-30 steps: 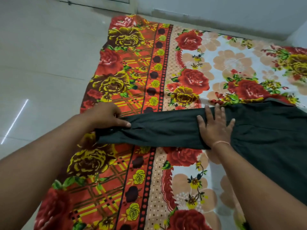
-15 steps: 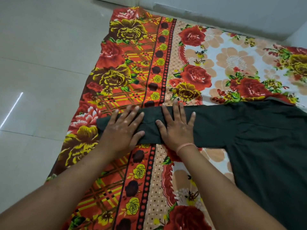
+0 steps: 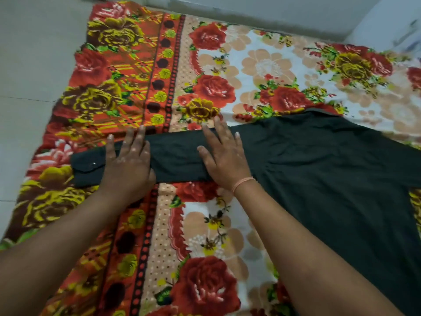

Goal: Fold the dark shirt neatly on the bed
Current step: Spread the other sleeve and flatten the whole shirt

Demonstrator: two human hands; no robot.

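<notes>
The bed (image 3: 262, 65) wears a floral sheet. The shirt (image 3: 330, 167), dark and faintly creased, lies flat toward the bed's right side, and the frame cuts off its body. Its sleeve (image 3: 177, 160) stretches straight toward the bed's left edge. The left hand (image 3: 127, 165) and right hand (image 3: 225, 158) press flat on the sleeve with straight fingers, grasping nothing. The cuff (image 3: 87, 167) shows one small button (image 3: 94, 164). Motion blur softens the collar.

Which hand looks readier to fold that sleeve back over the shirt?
Probably the left hand: it lies flat on the sleeve beside its free cuff. The right hand presses nearer the shoulder.
</notes>
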